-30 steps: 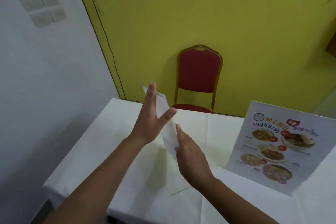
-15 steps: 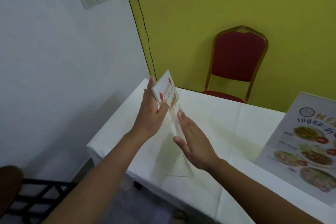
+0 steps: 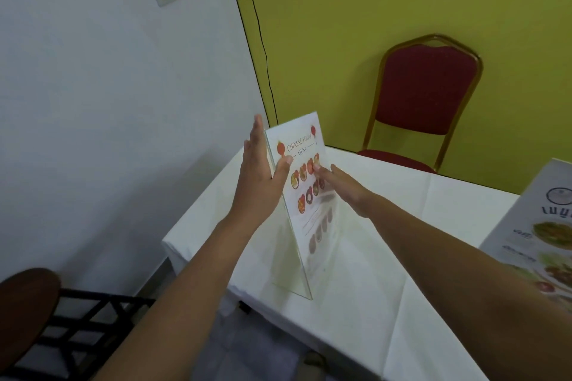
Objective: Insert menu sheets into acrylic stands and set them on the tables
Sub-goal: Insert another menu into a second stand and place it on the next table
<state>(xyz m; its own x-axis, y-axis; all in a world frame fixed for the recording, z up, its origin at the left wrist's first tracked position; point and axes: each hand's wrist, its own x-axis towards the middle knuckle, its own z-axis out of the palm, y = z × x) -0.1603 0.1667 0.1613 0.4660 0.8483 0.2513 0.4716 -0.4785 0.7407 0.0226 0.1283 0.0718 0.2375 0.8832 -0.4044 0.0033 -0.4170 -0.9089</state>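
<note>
A clear acrylic stand (image 3: 297,275) stands tilted on the white table (image 3: 387,272) near its left edge, with a Chinese food menu sheet (image 3: 305,164) in it. My left hand (image 3: 260,176) lies flat against the stand's back, its thumb hooked over the front edge. My right hand (image 3: 343,187) presses flat on the front face, fingertips touching the printed dishes. A second stand with a Thai menu sheet (image 3: 538,244) is at the right edge of the view.
A red chair with a gold frame (image 3: 424,96) stands behind the table against the yellow wall. A dark wooden chair (image 3: 40,312) is at the lower left, beside the white wall. The table's front left corner (image 3: 173,241) is close to the stand.
The view has swung left and closer. The stand has turned so its printed face shows, and my right hand has slid up its front.
</note>
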